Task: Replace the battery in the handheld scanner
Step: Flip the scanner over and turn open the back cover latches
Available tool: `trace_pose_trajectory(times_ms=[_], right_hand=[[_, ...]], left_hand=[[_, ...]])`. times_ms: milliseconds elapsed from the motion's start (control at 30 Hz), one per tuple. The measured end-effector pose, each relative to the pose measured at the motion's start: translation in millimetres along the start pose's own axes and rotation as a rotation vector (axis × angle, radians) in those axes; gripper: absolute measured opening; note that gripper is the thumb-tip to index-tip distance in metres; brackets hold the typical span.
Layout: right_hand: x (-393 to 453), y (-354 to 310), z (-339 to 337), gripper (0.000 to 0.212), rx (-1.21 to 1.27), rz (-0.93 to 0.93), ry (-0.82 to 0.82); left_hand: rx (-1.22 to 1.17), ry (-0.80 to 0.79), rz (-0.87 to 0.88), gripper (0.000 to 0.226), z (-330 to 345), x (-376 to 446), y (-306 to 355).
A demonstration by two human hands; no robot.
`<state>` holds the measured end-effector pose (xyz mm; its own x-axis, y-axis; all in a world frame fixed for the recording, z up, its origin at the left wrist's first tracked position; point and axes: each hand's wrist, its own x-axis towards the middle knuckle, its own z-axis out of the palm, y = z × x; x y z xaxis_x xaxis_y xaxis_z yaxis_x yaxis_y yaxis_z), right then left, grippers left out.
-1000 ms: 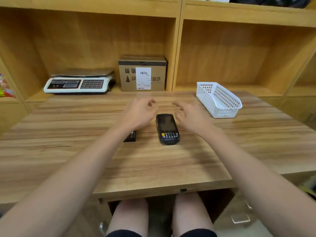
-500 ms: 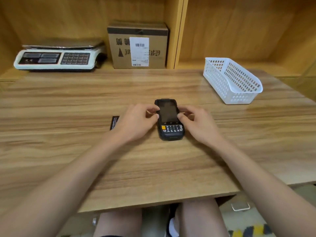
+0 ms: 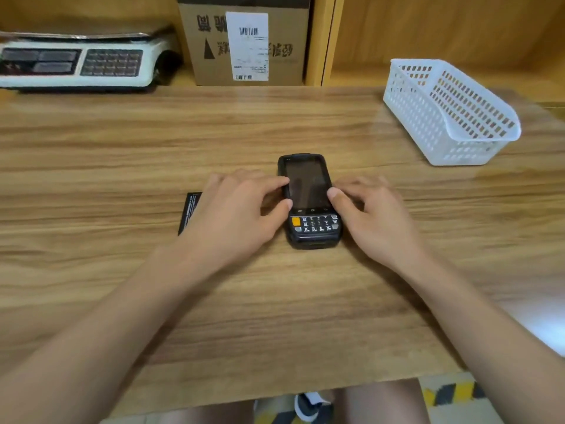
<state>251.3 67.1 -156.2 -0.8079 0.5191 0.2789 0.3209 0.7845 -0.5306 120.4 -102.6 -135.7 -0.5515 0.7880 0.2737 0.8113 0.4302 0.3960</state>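
Observation:
A black handheld scanner (image 3: pixel 308 191) lies face up on the wooden table (image 3: pixel 122 148), its dark screen away from me and its keypad with an orange key toward me. My left hand (image 3: pixel 235 215) grips its left edge with thumb and fingertips. My right hand (image 3: pixel 370 215) grips its right edge, the thumb resting on the screen's border. A flat black battery (image 3: pixel 190 209) lies on the table to the left, mostly hidden behind my left hand.
A white perforated plastic basket (image 3: pixel 452 114) stands at the table's right rear. On the shelf behind are a white electronic scale (image 3: pixel 82 64) at the left and a cardboard box (image 3: pixel 244 41) with a barcode label. The table's front edge is near my knees.
My two hands came down from above the table and closed on the scanner's two sides. The view moved closer and tilted down.

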Motion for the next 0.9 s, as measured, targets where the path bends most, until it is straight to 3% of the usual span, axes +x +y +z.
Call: trace_pose_trajectory(times_ms=[233, 433, 533, 800, 900], right_hand=[[-1, -3, 1, 0.048, 0.121, 0.065, -0.027], [-1, -8, -2, 0.036, 0.264, 0.084, -0.077], [-2, -11, -6, 0.016, 0.412, 0.122, -0.099], [-5, -25, -13, 0.037, 0.690, 0.114, -0.108], [-9, -31, -13, 0.035, 0.772, 0.078, -0.122]], left_hand=[[-0.030, 0.015, -0.022, 0.050, 2, -2, 2], [-0.103, 0.016, -0.066, 0.051, 5, -3, 3], [-0.084, 0.013, -0.061, 0.051, 6, -3, 4], [-0.083, -0.030, -0.087, 0.046, 2, -4, 5], [-0.151, -0.038, -0.116, 0.044, 1, -4, 3]])
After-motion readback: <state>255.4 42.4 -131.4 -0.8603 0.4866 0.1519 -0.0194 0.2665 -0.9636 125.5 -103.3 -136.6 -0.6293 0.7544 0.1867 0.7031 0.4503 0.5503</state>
